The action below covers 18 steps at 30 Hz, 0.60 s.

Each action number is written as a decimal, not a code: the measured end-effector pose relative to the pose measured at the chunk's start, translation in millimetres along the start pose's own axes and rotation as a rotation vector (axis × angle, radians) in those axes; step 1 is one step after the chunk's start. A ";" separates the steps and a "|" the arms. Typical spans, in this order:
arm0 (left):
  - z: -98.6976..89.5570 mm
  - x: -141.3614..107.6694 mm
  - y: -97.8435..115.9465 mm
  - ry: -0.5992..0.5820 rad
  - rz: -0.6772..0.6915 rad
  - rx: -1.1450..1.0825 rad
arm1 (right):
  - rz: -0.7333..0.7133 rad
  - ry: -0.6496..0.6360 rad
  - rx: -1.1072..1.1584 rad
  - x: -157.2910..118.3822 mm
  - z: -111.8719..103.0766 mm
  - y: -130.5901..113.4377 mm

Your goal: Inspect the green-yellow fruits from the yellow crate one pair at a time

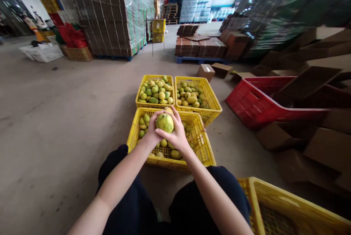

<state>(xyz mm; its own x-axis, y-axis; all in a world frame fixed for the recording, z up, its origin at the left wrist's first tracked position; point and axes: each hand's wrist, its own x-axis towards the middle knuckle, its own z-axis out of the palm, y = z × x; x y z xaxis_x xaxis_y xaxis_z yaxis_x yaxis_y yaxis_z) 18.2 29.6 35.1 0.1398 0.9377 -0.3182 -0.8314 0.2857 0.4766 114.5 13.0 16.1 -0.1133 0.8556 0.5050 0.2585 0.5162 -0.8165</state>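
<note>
Both of my hands are cupped around a yellow-green papaya [165, 122] above the front yellow crate [204, 141]. My left hand [153, 129] closes on its left side, and my right hand [177, 129] wraps its right side, with the thumb below. Just behind it, the top of another yellowish fruit [168, 110] shows between my fingers; I cannot tell which hand bears it. More papayas [175, 154] lie low in the front crate, partly hidden by my hands and forearms.
Behind stand a fuller yellow crate [155, 105] on the left and another crate [211, 97] of papayas. To the right are a red crate [244, 103] and cardboard boxes [323, 150]. A yellow crate [256, 205] sits by my right knee. Wrapped pallet stacks [104, 15] rise farther back.
</note>
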 end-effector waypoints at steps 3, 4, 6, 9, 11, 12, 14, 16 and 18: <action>-4.3 -0.2 4.9 -0.010 -0.047 -0.004 | -0.106 0.015 -0.080 -3.8 2.3 -3.5; -5.2 0.2 6.2 -0.005 -0.058 -0.011 | -0.143 0.023 -0.090 -5.0 3.4 -5.0; -5.6 1.7 8.9 0.018 -0.035 -0.039 | -0.227 0.032 -0.083 -7.0 5.5 -8.1; -3.5 5.8 14.5 0.063 -0.002 -0.097 | -0.334 0.032 -0.040 -8.3 5.4 -12.9; -1.3 8.3 20.2 0.074 0.029 -0.152 | -0.331 0.057 -0.044 -8.0 1.9 -15.9; -0.2 9.0 23.3 0.065 0.052 -0.169 | -0.306 0.078 -0.062 -7.5 -0.7 -17.0; 1.4 8.5 28.9 0.034 0.142 -0.148 | -0.243 0.132 -0.118 -5.8 -6.6 -17.8; 2.1 5.6 32.0 -0.017 0.293 -0.022 | -0.190 0.189 -0.178 -3.4 -12.2 -16.6; 1.7 1.2 31.7 -0.078 0.473 0.198 | -0.158 0.232 -0.220 -1.3 -16.1 -14.0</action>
<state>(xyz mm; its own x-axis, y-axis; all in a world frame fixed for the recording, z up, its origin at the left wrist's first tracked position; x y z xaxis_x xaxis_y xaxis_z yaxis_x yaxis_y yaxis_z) -7.1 40.1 51.2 -0.1814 0.9830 0.0280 -0.6966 -0.1485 0.7020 126.4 4.1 31.3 0.0463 0.7213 0.6910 0.4587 0.5992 -0.6562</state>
